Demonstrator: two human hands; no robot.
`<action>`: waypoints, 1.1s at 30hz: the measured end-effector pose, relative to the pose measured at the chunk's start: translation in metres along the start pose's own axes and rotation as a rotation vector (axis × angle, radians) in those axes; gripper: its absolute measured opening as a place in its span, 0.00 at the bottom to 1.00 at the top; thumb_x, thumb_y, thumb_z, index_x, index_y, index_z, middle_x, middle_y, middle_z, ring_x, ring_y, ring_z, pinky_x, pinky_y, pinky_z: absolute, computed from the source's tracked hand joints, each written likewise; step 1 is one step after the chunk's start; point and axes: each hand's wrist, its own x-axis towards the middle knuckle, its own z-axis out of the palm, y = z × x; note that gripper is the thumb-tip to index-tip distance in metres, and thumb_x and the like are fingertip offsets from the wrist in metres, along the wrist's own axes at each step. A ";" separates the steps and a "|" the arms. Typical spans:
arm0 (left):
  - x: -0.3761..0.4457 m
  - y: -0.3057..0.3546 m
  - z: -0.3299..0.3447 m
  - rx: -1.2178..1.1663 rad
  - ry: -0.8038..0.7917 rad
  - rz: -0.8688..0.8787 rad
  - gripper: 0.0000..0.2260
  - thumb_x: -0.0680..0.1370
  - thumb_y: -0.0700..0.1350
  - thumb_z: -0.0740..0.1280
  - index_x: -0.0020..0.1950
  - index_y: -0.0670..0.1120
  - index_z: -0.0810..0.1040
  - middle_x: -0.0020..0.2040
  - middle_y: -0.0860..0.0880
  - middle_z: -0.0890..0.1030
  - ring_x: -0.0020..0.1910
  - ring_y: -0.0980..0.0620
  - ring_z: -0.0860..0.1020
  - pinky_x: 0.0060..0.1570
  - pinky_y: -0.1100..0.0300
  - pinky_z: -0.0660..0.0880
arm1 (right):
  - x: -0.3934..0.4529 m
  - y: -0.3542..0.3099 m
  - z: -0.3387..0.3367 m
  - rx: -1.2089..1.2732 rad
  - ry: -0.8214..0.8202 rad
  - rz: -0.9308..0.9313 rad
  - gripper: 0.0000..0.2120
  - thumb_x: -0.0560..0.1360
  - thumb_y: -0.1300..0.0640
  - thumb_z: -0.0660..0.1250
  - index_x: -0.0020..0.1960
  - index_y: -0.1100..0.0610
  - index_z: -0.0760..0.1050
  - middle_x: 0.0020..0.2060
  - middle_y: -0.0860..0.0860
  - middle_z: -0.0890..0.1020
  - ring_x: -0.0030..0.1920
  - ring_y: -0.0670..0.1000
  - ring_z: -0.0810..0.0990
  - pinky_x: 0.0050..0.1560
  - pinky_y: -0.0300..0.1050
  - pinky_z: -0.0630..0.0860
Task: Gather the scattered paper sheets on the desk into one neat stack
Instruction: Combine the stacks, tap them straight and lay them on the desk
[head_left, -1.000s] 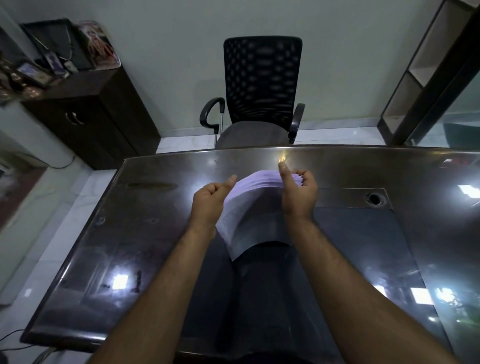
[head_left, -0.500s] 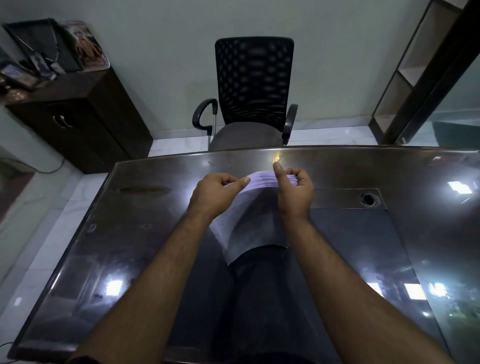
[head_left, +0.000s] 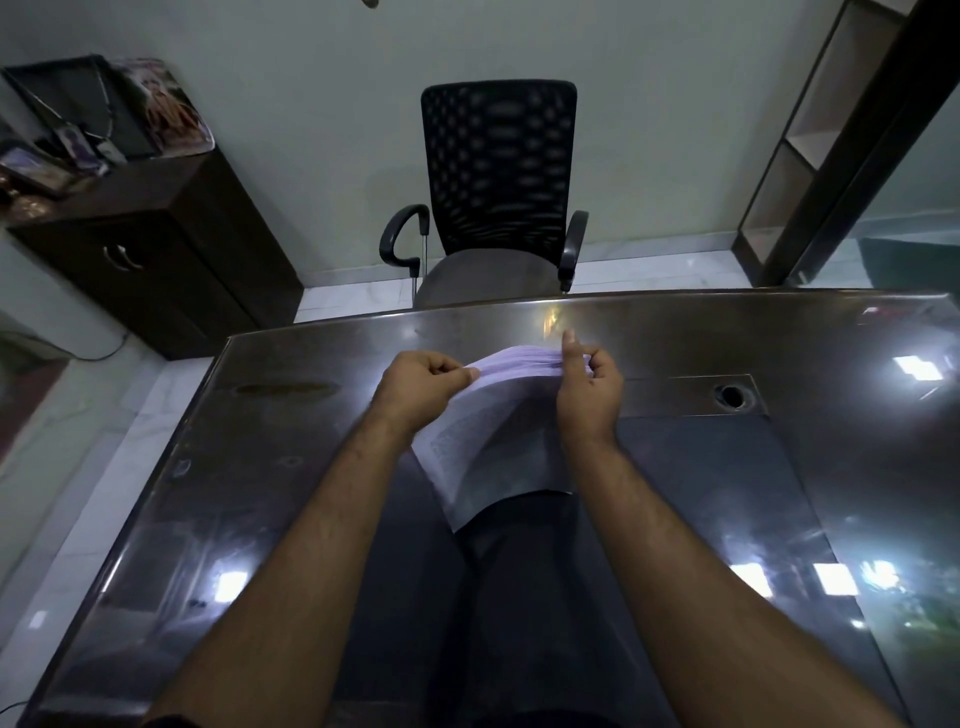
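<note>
Head view, both hands raised over the desk. Left hand (head_left: 418, 382) pinches the left top corner of the bundle of pale lilac printed paper sheets (head_left: 483, 426) between thumb and curled fingers; right hand (head_left: 589, 392) grips the right top corner, index finger lifted straight, the other fingers curled behind the paper. The bundle stands roughly on end between the hands above the dark glossy glass-topped desk (head_left: 779, 467), its upper edge arching and its lower edge close to the surface. Judged handling: light, limp and prone to bowing; loose sheets may slide against one another, so the two upper corners or both side edges offer the surest hold for squaring. Hard to make out: whether the lower edge touches the desk, the sheet count, the print, and the fingertips behind the paper. Reflections on the glass could mask any stray sheet. Beyond the desk stands a black mesh-backed office chair (head_left: 498, 166)
</note>
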 end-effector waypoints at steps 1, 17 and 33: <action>0.000 0.000 -0.001 0.025 -0.002 0.008 0.09 0.73 0.54 0.74 0.44 0.50 0.86 0.40 0.51 0.84 0.44 0.50 0.82 0.45 0.56 0.79 | -0.001 0.000 0.000 -0.013 -0.013 -0.017 0.13 0.77 0.44 0.68 0.39 0.52 0.74 0.33 0.44 0.77 0.36 0.43 0.74 0.36 0.31 0.72; 0.005 0.045 0.031 0.657 0.127 0.182 0.23 0.71 0.70 0.66 0.42 0.49 0.79 0.38 0.49 0.78 0.40 0.47 0.77 0.36 0.59 0.67 | -0.004 0.008 -0.002 -0.076 -0.225 -0.084 0.26 0.66 0.53 0.78 0.59 0.49 0.71 0.53 0.45 0.80 0.53 0.45 0.80 0.52 0.36 0.78; -0.008 0.027 0.023 0.668 0.214 0.465 0.27 0.73 0.73 0.58 0.47 0.52 0.81 0.40 0.54 0.81 0.41 0.51 0.78 0.46 0.53 0.75 | 0.003 0.008 0.001 -0.053 -0.057 -0.041 0.09 0.78 0.48 0.68 0.48 0.54 0.78 0.41 0.46 0.82 0.42 0.45 0.80 0.40 0.34 0.74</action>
